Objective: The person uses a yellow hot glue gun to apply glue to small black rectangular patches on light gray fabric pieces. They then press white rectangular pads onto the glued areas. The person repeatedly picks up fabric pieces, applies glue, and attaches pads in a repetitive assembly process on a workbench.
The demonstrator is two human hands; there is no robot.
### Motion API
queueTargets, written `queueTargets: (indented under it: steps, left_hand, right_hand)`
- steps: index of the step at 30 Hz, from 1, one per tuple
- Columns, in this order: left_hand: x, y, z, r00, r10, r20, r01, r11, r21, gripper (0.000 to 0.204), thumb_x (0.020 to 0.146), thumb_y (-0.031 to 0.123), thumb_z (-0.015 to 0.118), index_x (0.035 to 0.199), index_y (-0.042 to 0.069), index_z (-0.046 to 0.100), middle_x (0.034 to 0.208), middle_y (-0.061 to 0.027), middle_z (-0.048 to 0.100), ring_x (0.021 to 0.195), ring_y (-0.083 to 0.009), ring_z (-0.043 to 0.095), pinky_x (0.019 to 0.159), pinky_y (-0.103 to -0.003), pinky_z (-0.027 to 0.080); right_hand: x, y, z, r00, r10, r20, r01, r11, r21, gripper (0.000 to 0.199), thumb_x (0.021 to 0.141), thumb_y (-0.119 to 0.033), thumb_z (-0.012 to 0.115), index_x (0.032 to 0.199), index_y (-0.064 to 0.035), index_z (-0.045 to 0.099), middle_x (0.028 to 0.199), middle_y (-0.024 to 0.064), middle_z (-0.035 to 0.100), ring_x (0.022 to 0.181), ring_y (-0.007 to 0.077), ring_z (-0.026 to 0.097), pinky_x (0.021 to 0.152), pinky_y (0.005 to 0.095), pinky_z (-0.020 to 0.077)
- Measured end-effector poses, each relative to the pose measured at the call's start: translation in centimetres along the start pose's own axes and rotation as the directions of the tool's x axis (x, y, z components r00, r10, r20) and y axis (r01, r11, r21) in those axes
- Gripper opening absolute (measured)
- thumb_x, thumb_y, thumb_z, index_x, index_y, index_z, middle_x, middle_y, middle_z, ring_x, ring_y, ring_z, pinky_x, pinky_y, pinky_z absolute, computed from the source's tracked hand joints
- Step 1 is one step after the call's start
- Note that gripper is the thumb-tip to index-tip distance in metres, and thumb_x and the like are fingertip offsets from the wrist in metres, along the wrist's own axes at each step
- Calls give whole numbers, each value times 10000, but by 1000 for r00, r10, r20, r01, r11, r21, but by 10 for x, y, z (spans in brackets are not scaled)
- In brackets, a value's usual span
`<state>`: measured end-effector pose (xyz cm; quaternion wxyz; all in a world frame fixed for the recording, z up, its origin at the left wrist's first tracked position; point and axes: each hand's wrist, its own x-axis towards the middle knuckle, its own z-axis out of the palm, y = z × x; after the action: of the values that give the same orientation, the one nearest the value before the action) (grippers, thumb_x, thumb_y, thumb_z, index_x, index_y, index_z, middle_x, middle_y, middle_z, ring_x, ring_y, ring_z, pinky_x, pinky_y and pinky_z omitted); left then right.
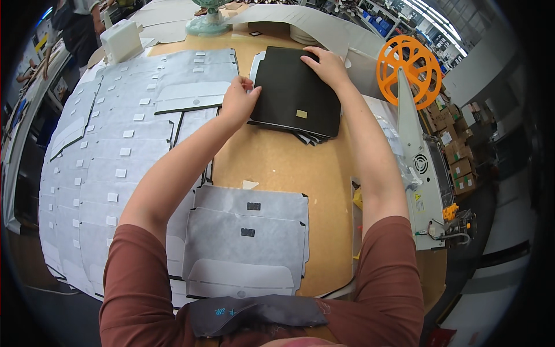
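Both hands rest on the black fabric stack (298, 92) at the far middle of the tabletop (277, 165). Left hand (239, 98) pinches its left edge, fingers closed on it; right hand (327, 65) lies flat, fingers spread, on the far corner. Its long axis runs away from the person.

Rows of grey fabric sheets (110, 156) overlapped on wooden table (277, 168); orange plastic reel (408, 63) on white machine (419, 173); green fan base (208, 24) far edge.
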<state>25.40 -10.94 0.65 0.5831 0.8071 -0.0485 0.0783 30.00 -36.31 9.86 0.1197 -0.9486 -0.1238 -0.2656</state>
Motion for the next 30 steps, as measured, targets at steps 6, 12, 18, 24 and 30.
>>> queueTargets:
  steps: [6,12,18,24,30]
  left_hand:
    - [25,17,3,964,-199,175,232,952,-200,418,860,282,744,1143,18,585,1007,-90,665,874,-183,645,744,-306,515]
    - [27,22,-5,996,86,24,-82,986,-148,287,877,266,708,1028,31,643,984,-81,687,857,-222,651,749,-356,505]
    - [-12,86,-24,797,603,-12,-599,794,106,252,902,269,697,1074,88,664,978,-59,677,741,-134,590,660,-293,469]
    - [-92,114,-89,897,442,18,-440,896,-52,236,935,274,675,1068,80,654,990,0,667,630,-93,547,581,-261,451]
    - [-218,86,-157,721,-302,623,529,820,-216,750,988,678,246,990,63,677,840,-28,663,496,-62,233,450,-213,209]
  right_hand:
    - [-2,-2,-9,997,-82,0,82,996,37,371,888,-414,651,1172,-180,701,1106,65,720,1060,269,657,912,410,488]
    - [-1,-10,-10,994,-108,-7,108,984,140,440,883,-387,681,1240,-131,657,1239,108,668,1166,287,613,982,382,470]
    - [-8,-2,-46,997,-75,30,30,691,722,374,866,-323,735,1111,-48,668,1189,152,681,1167,235,615,985,316,461]
    - [-81,-86,-151,991,49,-121,32,807,590,153,895,-109,716,947,-51,584,824,-33,592,772,44,561,700,205,459]
    - [-220,-174,-191,760,-441,-477,444,889,-115,216,848,-133,747,1051,-130,672,908,-44,724,904,108,683,870,325,463]
